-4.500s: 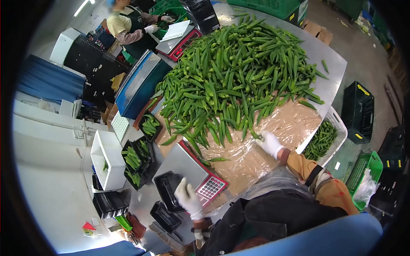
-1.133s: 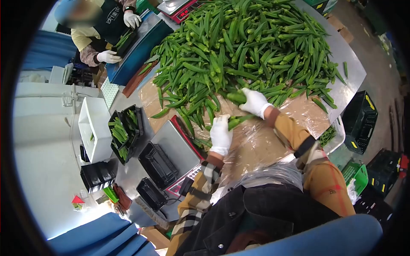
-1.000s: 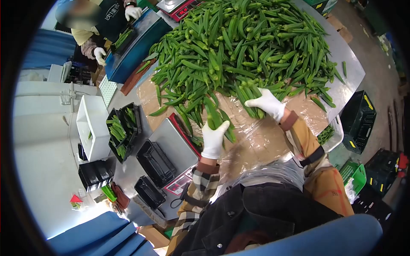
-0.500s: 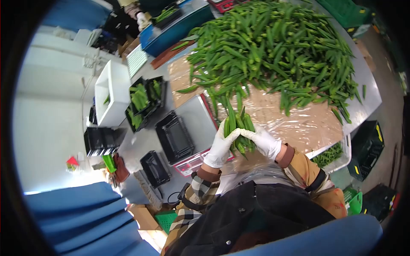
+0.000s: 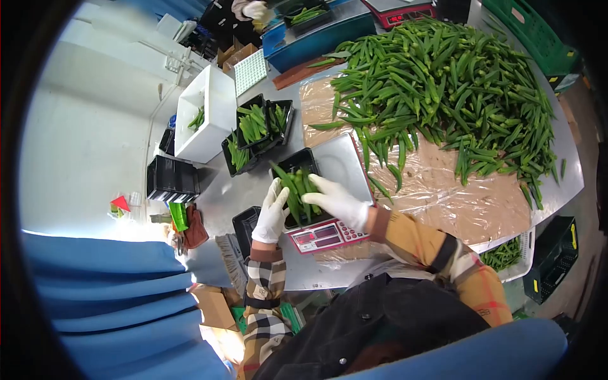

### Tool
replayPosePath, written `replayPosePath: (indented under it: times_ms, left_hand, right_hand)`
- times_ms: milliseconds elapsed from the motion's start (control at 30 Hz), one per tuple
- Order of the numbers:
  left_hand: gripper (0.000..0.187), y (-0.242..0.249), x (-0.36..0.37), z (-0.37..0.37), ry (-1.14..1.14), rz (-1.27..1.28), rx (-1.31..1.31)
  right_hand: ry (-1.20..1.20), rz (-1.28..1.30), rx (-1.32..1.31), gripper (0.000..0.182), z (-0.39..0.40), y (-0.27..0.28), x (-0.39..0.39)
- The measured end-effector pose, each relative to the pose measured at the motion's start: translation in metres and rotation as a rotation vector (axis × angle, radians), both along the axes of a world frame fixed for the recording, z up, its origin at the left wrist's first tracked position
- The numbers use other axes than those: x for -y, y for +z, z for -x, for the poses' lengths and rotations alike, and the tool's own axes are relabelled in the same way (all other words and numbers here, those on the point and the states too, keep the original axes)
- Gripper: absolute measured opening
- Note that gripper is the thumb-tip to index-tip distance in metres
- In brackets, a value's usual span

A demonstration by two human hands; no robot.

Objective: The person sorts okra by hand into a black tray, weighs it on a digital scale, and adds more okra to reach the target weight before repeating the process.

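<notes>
Between my two white-gloved hands is a bunch of green okra (image 5: 295,195), over the black tray (image 5: 306,158) on the scale (image 5: 329,237). My left hand (image 5: 272,212) presses its fingers against the left side of the bunch. On the right side, the fingers of my right hand (image 5: 335,197) are closed round the pods. The scale's red-framed panel faces me, and its bare metal plate shows right of the tray. A large okra pile (image 5: 443,88) lies on plastic-covered brown sheeting (image 5: 456,206).
Several okra-filled black trays (image 5: 253,126) stand behind my left hand, beside a white foam box (image 5: 218,114). Stacked black trays (image 5: 170,180) are at the left. Another black tray (image 5: 244,229) sits by my left wrist. A co-worker's gloved hand (image 5: 254,9) shows at the top.
Both hands have carried the okra bunch leftward, from beside the scale to above its tray. The camera view has also shifted.
</notes>
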State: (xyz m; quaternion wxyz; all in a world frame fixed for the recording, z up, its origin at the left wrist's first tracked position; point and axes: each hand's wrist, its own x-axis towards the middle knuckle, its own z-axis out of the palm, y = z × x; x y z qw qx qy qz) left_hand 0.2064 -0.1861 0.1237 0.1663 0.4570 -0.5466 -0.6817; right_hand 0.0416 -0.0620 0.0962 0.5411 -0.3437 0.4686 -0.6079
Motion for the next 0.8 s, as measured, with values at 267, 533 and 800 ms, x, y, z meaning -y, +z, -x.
replayPosePath:
  times_ms: [267,533,800]
  left_hand:
    - [0.039,-0.019,0.001,-0.084,0.449,0.118,-0.117]
    - [0.037,-0.04,-0.027,-0.11,0.617,0.139,-0.1]
    - [0.041,-0.065,-0.017,-0.087,0.425,0.424,0.008]
  right_hand:
    - [-0.638,-0.193,-0.637,0.035,0.087,-0.136,-0.113]
    - [-0.419,-0.562,-1.084,0.029,0.081,-0.135,-0.129]
    - [-0.451,-0.816,-0.86,0.011,0.095,-0.144,-0.121]
